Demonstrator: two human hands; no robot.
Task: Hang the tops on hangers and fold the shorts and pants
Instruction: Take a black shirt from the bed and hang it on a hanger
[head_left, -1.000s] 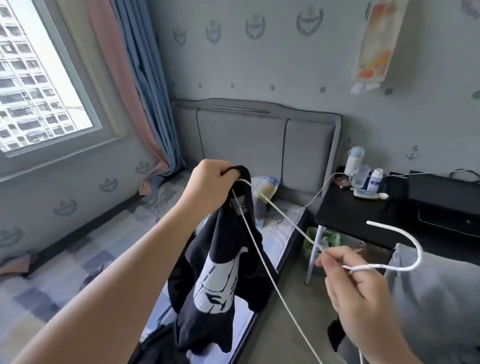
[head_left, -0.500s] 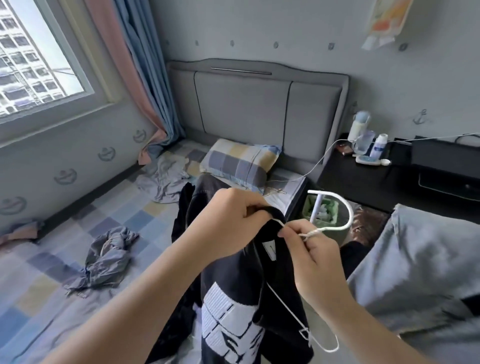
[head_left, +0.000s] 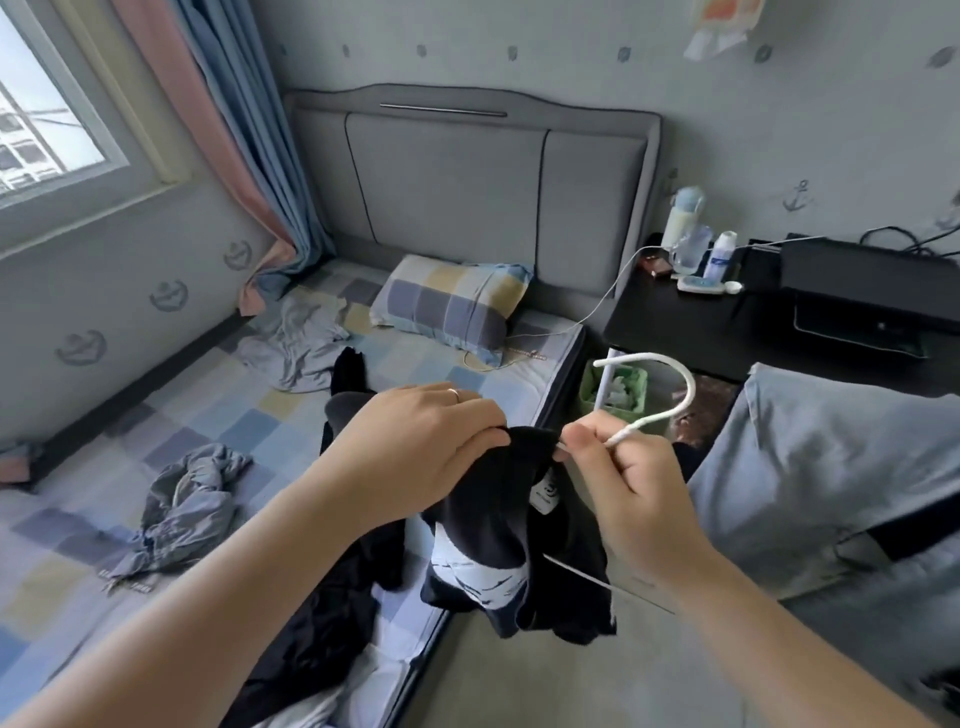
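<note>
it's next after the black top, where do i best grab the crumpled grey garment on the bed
Pinch the raised, bunched ridge of the crumpled grey garment, coming straight down from above, likely with the left hand once it frees the black top: the heap lies on the bed to the left, and its lower edge lies flat on the sheet.
</note>
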